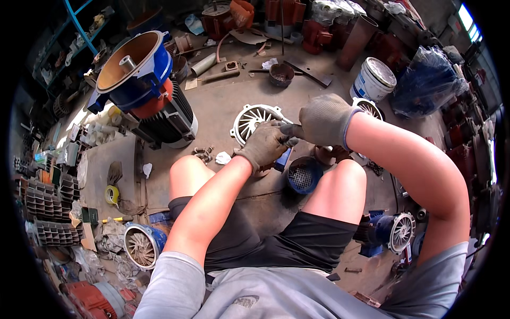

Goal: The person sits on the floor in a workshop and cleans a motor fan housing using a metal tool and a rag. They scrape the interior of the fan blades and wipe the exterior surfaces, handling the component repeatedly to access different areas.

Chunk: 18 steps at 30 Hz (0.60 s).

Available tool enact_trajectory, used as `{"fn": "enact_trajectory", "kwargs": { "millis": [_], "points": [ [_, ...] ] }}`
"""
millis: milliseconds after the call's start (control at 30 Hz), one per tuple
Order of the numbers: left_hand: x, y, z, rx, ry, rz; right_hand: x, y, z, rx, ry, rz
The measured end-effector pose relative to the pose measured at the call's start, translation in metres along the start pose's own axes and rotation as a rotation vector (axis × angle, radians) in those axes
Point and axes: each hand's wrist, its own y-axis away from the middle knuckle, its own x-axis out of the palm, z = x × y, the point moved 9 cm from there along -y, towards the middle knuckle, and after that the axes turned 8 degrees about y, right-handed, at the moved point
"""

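Both my hands wear grey work gloves and meet in front of my knees. My left hand [264, 143] is curled just below a pale metal ring with radial fan blades [247, 123]; what its fingers hold is hidden. My right hand [325, 121] is closed in a fist, touching the left hand's fingers. A thin grey rod-like piece [276, 114] shows beside the hands, but its kind is unclear. Under the left hand a blue part [283, 159] shows. Between my knees stands a round blue cover with a mesh bottom [304, 175].
A big motor with a blue flange [159, 74] stands at left. A small bowl [281, 75] and flat metal bar [311, 73] lie ahead. A white bucket [373, 80] and plastic-wrapped blue bundle [429, 82] stand right. Blue motors with fans [142, 245] flank me.
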Motion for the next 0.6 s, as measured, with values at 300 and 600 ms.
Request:
{"fn": "enact_trajectory", "kwargs": {
  "millis": [300, 600],
  "points": [
    [0.006, -0.002, -0.002, 0.046, -0.028, -0.047, -0.021, 0.052, -0.003, -0.093, 0.253, -0.865],
    [-0.009, 0.000, -0.017, 0.066, 0.005, -0.094, -0.015, 0.033, -0.026, 0.142, -0.014, -0.609]
  ]
}}
